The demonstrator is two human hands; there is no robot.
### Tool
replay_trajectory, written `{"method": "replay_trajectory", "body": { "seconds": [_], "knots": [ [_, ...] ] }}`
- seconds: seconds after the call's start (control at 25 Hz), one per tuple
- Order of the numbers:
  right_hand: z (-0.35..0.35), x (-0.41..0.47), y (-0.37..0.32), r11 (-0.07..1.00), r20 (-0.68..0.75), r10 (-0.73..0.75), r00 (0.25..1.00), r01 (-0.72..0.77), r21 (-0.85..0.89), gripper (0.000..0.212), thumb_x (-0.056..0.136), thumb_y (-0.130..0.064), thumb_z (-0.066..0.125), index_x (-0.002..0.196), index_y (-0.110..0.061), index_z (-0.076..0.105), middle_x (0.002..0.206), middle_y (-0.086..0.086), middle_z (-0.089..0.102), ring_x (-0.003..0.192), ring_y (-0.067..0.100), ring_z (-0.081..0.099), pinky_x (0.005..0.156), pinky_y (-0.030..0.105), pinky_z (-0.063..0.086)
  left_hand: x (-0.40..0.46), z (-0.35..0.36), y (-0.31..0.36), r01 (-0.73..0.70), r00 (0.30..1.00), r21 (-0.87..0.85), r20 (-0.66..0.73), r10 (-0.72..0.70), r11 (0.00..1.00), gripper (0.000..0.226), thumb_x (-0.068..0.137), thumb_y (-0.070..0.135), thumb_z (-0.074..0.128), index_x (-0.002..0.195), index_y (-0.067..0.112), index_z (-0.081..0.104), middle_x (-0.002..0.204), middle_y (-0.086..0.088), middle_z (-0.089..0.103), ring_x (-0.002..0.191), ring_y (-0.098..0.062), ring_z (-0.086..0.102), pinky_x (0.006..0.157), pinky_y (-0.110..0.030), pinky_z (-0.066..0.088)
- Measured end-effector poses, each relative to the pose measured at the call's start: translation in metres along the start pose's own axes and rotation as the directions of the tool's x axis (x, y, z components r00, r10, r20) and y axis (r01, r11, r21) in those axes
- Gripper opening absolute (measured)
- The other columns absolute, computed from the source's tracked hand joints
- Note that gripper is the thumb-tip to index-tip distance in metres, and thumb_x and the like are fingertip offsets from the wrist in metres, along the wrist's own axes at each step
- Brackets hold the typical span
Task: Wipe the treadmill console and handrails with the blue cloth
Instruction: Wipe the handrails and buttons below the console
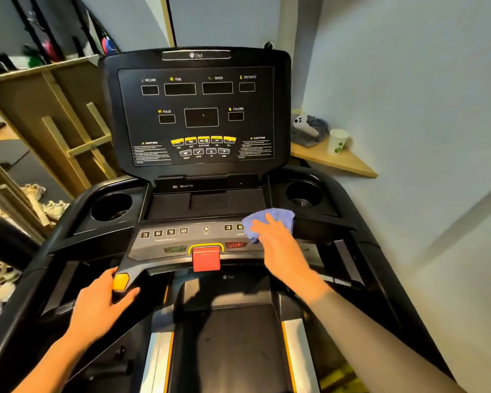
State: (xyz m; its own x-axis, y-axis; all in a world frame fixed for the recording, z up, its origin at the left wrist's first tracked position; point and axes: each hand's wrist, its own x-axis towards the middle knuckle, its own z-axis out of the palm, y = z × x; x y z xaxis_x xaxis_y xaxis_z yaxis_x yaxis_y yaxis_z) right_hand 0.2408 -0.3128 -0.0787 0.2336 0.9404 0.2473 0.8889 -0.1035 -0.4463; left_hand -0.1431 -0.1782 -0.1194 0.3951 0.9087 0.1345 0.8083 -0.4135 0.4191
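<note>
The black treadmill console [199, 109] fills the middle of the view, with its lower button panel [170, 236] and red safety key [206, 258] below. My right hand [278, 245] presses the crumpled blue cloth [270, 219] flat onto the right end of the button panel, covering some speed keys. My left hand [102, 302] is wrapped around the left front handrail grip [131, 275], just beside its yellow button [121, 281]. The right handrail [380, 251] runs down the right side, partly hidden by my forearm.
Cup holders sit at left [111, 207] and right [304, 194] of the console tray. A wooden corner shelf [352, 165] at right holds a paper cup [337, 145] and a plush toy [308, 129]. Wooden frames [77, 137] and shoes [0, 279] lie at left. The running belt [227, 350] is below.
</note>
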Motion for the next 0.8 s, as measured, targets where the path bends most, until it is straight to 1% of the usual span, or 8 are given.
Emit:
{"method": "replay_trajectory", "body": {
  "seconds": [0.04, 0.12, 0.28, 0.48, 0.56, 0.64, 0.72, 0.8],
  "knots": [
    [0.014, 0.002, -0.001, 0.996, 0.034, -0.026, 0.999, 0.029, -0.08, 0.057, 0.081, 0.012, 0.063, 0.134, -0.01, 0.059, 0.146, 0.012, 0.054, 0.145, 0.038, 0.036, 0.12, 0.055, 0.028, -0.001, -0.001, 0.001, 0.001, 1.0, -0.004, -0.002, -0.001, 1.0, 0.052, 0.081, 0.034, 0.079, 0.122, 0.009, 0.059, 0.102, -0.008, 0.072, 0.084, -0.022, 0.067, 0.07, -0.039, 0.055],
    [0.03, 0.002, -0.004, 0.979, 0.045, -0.102, 0.994, 0.108, -0.174, 0.061, 0.078, 0.008, 0.072, 0.135, -0.007, 0.058, 0.148, 0.013, 0.054, 0.145, 0.039, 0.037, 0.119, 0.052, 0.026, -0.001, -0.002, 0.003, 0.004, 1.0, -0.008, -0.001, -0.004, 1.0, 0.051, 0.081, 0.034, 0.079, 0.121, 0.01, 0.059, 0.103, -0.007, 0.071, 0.084, -0.021, 0.066, 0.071, -0.039, 0.055],
    [0.035, -0.01, -0.019, 0.967, 0.09, -0.23, 0.969, 0.238, -0.09, 0.06, 0.078, 0.003, 0.079, 0.134, -0.003, 0.06, 0.145, 0.016, 0.055, 0.138, 0.036, 0.048, 0.115, 0.045, 0.029, -0.002, -0.001, 0.003, 0.021, 1.0, -0.005, 0.013, -0.021, 1.0, 0.051, 0.082, 0.035, 0.078, 0.122, 0.009, 0.058, 0.105, -0.007, 0.07, 0.085, -0.019, 0.063, 0.073, -0.038, 0.054],
    [0.018, -0.035, 0.0, 0.94, 0.141, -0.34, 0.93, 0.331, 0.085, 0.054, 0.096, 0.007, 0.043, 0.139, -0.022, 0.058, 0.155, -0.003, 0.04, 0.144, 0.004, 0.023, 0.12, 0.015, 0.005, -0.002, -0.002, 0.004, 0.04, 0.999, -0.005, 0.031, -0.04, 0.999, 0.05, 0.082, 0.035, 0.078, 0.121, 0.01, 0.058, 0.104, -0.007, 0.07, 0.084, -0.018, 0.063, 0.072, -0.038, 0.054],
    [0.008, -0.045, 0.004, 0.942, 0.138, -0.326, 0.935, 0.308, 0.134, 0.044, 0.098, 0.0, 0.046, 0.109, -0.036, 0.068, 0.128, -0.008, 0.058, 0.125, 0.002, 0.045, 0.115, 0.025, 0.024, -0.003, -0.003, 0.005, 0.041, 0.999, -0.011, 0.031, -0.041, 0.999, 0.053, 0.081, 0.035, 0.078, 0.123, 0.01, 0.057, 0.106, -0.007, 0.07, 0.086, -0.017, 0.063, 0.073, -0.037, 0.054],
    [0.007, -0.056, 0.013, 0.951, 0.086, -0.215, 0.973, 0.189, 0.244, 0.02, 0.096, -0.009, 0.059, 0.083, -0.023, 0.065, 0.094, -0.001, 0.059, 0.094, 0.011, 0.053, 0.094, 0.036, 0.041, -0.002, -0.003, 0.004, 0.047, 0.998, -0.007, 0.053, -0.047, 0.999, 0.058, 0.081, 0.035, 0.078, 0.127, 0.009, 0.056, 0.109, -0.009, 0.07, 0.088, -0.017, 0.063, 0.076, -0.037, 0.054],
    [0.002, -0.065, 0.018, 0.927, 0.14, -0.114, 0.984, 0.054, 0.371, 0.009, 0.091, -0.006, 0.066, 0.083, -0.011, 0.065, 0.085, 0.006, 0.059, 0.082, 0.015, 0.056, 0.082, 0.031, 0.048, 0.001, -0.003, 0.001, 0.068, 0.994, -0.006, 0.089, -0.067, 0.998, 0.063, 0.08, 0.039, 0.078, 0.131, 0.009, 0.054, 0.112, -0.009, 0.069, 0.092, -0.02, 0.064, 0.079, -0.038, 0.054],
    [-0.011, -0.073, 0.024, 0.927, 0.21, -0.066, 0.976, -0.018, 0.375, 0.005, 0.087, -0.001, 0.067, 0.091, -0.004, 0.065, 0.084, -0.002, 0.064, 0.08, 0.009, 0.06, 0.077, 0.02, 0.05, 0.003, -0.007, 0.0, 0.106, 0.983, -0.025, 0.155, -0.101, 0.994, 0.072, 0.079, 0.046, 0.076, 0.137, 0.011, 0.049, 0.118, -0.008, 0.067, 0.099, -0.021, 0.063, 0.085, -0.04, 0.054]
  ]
}}
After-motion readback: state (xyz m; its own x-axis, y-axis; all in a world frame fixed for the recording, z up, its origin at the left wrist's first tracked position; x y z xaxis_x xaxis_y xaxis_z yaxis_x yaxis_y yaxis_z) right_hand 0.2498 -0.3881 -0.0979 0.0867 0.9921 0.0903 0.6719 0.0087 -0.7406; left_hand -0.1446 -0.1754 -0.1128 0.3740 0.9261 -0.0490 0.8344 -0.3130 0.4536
